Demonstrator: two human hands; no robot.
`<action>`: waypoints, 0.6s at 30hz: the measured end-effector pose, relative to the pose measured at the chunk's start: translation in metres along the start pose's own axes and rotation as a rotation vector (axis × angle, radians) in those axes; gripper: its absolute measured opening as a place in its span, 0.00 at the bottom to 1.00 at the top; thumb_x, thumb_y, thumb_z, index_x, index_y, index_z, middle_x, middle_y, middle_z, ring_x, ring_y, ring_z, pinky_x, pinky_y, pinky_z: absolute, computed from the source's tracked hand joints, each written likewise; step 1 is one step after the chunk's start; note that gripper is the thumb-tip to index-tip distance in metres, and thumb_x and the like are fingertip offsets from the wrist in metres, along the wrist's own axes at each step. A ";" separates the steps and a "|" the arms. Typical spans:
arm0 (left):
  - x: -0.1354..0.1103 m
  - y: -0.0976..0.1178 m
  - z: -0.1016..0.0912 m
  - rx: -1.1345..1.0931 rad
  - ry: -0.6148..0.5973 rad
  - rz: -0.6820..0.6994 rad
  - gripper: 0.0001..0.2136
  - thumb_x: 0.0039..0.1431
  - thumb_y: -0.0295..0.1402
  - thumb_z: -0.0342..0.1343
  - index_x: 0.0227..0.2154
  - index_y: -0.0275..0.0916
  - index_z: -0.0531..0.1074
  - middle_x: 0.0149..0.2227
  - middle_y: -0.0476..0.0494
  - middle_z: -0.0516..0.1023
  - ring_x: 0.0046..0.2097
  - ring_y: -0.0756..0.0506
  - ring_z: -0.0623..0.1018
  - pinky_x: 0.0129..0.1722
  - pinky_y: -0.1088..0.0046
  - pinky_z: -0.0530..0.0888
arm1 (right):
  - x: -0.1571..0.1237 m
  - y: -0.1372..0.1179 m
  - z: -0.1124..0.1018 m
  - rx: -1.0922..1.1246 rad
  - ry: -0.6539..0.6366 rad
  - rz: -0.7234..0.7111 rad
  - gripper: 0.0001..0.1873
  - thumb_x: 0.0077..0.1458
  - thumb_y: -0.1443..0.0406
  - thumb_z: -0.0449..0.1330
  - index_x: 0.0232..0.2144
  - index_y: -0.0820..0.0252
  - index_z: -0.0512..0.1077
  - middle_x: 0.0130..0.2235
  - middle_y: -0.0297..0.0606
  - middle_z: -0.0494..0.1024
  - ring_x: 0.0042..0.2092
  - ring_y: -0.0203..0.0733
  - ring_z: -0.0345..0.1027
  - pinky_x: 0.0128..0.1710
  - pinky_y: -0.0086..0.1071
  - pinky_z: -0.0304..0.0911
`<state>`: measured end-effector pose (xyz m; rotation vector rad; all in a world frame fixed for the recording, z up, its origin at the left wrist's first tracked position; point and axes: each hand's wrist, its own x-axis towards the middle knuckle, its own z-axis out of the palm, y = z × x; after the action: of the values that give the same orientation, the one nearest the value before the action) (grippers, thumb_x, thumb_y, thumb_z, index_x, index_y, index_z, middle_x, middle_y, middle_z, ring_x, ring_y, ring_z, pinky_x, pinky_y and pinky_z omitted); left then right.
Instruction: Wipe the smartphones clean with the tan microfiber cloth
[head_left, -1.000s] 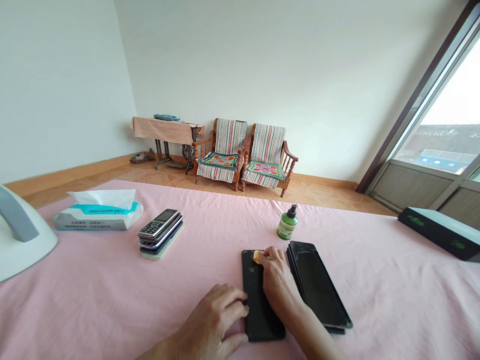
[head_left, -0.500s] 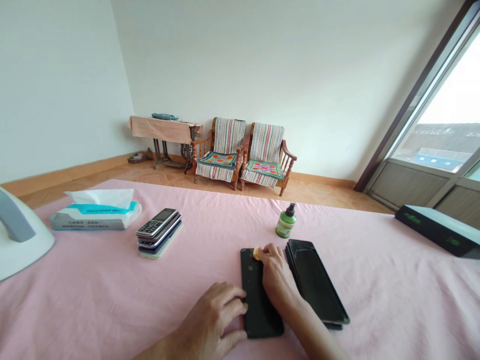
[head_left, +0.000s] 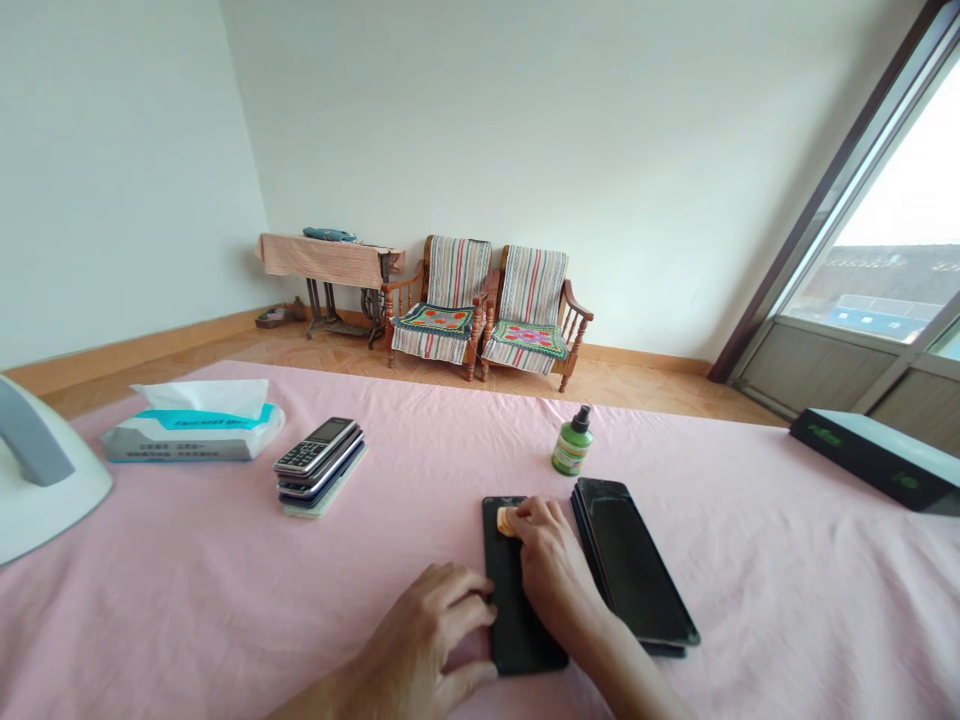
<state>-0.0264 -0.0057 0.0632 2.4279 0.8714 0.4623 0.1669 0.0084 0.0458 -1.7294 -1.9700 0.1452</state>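
Observation:
A black smartphone lies flat on the pink cloth before me. My left hand steadies it by the left edge, fingertips curled onto the side and thumb near the lower corner. Pinched in my right hand is a small yellow-orange pad, pressed on the phone's upper part; whether it is cloth or sponge I cannot tell. Right of that hand, more dark phones lie stacked, a large black smartphone on top. Beyond them stands a green spray bottle with a black nozzle.
Left of centre sits a stack of phones, a keypad phone uppermost. A tissue pack and a white-grey appliance are farther left. At the right edge is a black box. Two wooden chairs stand beyond the pink cloth.
My right hand has slid the yellow-orange pad slightly left and down across the upper part of the phone. My left hand stays at the phone's left edge.

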 end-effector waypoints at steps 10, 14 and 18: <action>0.000 0.002 -0.001 -0.034 0.010 -0.001 0.17 0.49 0.24 0.66 0.42 0.42 0.75 0.49 0.44 0.73 0.51 0.40 0.72 0.54 0.62 0.68 | 0.003 -0.013 -0.006 0.019 -0.022 -0.029 0.19 0.55 0.78 0.47 0.37 0.58 0.74 0.40 0.41 0.72 0.43 0.43 0.62 0.44 0.31 0.58; 0.002 0.000 -0.001 -0.084 0.041 -0.032 0.18 0.50 0.24 0.65 0.44 0.42 0.73 0.47 0.45 0.74 0.50 0.41 0.71 0.53 0.63 0.68 | -0.018 -0.017 -0.008 0.045 -0.062 -0.038 0.16 0.56 0.78 0.49 0.31 0.58 0.73 0.36 0.38 0.71 0.40 0.41 0.62 0.38 0.30 0.57; 0.004 -0.005 -0.001 -0.121 0.113 -0.063 0.25 0.48 0.29 0.67 0.50 0.44 0.69 0.49 0.44 0.72 0.52 0.40 0.69 0.54 0.61 0.66 | -0.025 -0.018 -0.008 0.073 -0.090 -0.052 0.17 0.57 0.78 0.48 0.28 0.58 0.72 0.35 0.37 0.71 0.38 0.40 0.62 0.37 0.29 0.57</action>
<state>-0.0262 0.0001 0.0614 2.2756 0.9362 0.6154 0.1556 -0.0204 0.0521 -1.6504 -2.0460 0.2776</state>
